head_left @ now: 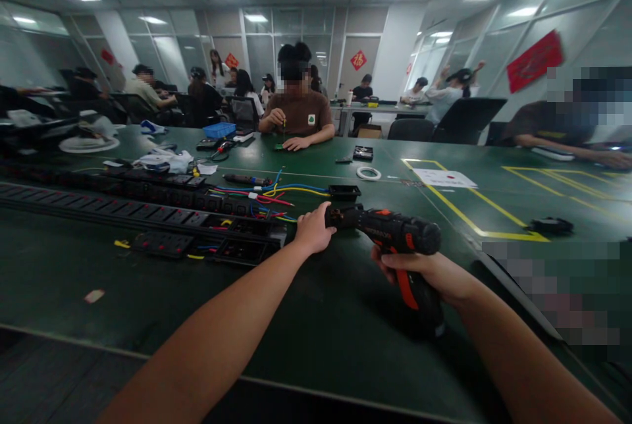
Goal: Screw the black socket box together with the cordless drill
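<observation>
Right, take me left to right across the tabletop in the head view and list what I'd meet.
Small pale scrap, blue basket, left hand, power drill, small black object near the yellow tape corner.

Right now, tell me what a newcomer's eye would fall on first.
Most likely the black-and-orange power drill, just right of centre, gripped by the right hand, with the left hand at its front end. Next might come the bright blue, yellow and red wires beyond the left hand, then the yellow lines on the green table at right.
</observation>
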{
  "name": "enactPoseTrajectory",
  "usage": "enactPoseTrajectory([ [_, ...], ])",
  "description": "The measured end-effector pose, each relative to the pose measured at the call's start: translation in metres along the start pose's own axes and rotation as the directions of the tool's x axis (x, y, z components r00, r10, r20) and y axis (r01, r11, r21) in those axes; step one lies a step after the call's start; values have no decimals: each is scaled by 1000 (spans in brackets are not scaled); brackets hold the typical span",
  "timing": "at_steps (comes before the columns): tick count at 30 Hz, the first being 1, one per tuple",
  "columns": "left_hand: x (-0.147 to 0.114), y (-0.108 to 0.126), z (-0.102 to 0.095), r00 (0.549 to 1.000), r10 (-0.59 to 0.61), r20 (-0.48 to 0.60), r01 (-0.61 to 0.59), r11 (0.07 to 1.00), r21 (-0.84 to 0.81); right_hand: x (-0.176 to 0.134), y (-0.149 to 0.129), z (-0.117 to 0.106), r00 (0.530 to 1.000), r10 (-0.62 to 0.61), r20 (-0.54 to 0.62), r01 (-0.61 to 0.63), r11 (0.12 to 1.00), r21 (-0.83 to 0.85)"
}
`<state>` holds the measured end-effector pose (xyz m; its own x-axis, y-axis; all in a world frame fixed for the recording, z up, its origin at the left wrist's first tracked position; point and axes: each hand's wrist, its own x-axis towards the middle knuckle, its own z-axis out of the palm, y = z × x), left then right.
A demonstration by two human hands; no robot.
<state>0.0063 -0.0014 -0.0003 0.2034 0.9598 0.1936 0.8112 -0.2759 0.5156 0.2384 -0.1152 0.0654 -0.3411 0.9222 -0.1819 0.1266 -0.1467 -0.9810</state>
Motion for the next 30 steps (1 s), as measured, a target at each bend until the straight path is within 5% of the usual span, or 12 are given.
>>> enactPoseTrajectory([
  [30,-1,0,-1,1000,19,-8,-19,1000,24,2,0,0,1000,-20,6,20,999,-47],
])
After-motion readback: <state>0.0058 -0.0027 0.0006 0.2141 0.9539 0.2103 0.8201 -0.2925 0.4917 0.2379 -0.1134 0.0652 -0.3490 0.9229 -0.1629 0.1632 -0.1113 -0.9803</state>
